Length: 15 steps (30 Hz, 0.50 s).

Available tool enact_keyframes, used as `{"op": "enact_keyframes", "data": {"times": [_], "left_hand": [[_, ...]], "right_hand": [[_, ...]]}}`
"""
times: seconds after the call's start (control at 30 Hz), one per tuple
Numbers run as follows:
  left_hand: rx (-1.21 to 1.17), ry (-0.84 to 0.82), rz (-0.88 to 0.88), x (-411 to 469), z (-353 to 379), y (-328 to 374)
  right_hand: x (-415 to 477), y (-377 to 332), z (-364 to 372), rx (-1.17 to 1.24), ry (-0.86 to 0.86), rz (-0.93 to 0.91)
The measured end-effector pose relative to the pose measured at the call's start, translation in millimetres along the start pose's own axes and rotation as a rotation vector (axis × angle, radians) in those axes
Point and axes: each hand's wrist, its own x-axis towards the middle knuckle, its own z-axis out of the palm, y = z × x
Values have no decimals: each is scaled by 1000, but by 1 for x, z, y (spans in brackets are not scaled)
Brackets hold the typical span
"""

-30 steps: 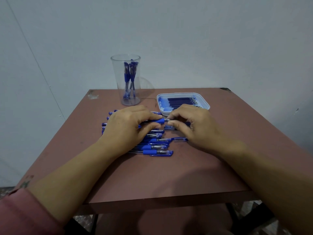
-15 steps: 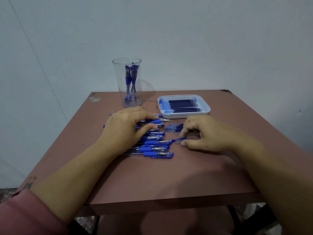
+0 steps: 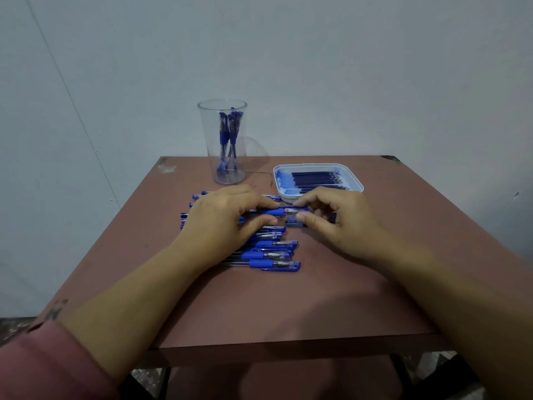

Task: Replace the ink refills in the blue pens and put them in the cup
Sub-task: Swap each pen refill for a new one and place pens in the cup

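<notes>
Squarely btwn L hand (image 3: 219,223), R hand (image 3: 343,220): pinched pen (image 3: 274,212).

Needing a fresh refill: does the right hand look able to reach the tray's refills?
Likely yes: the open tray sits just beyond the right hand with nothing between, though that hand pinches the pen.

The left hand (image 3: 222,223) and right hand (image 3: 343,223) are bare, as are the 2 forearms. A dusty pink fabric sleeve (image 3: 43,368) covers the left arm above the forearm. Just past its cuff sits 1 small dark marking (image 3: 56,310), too blurred to read.
</notes>
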Motion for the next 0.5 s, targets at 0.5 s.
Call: {"op": "enact_keyframes", "data": {"times": [0.5], "left_hand": [[0, 41, 10, -1, 1, 0]], "right_hand": [[0, -9, 0, 120, -9, 50]]}}
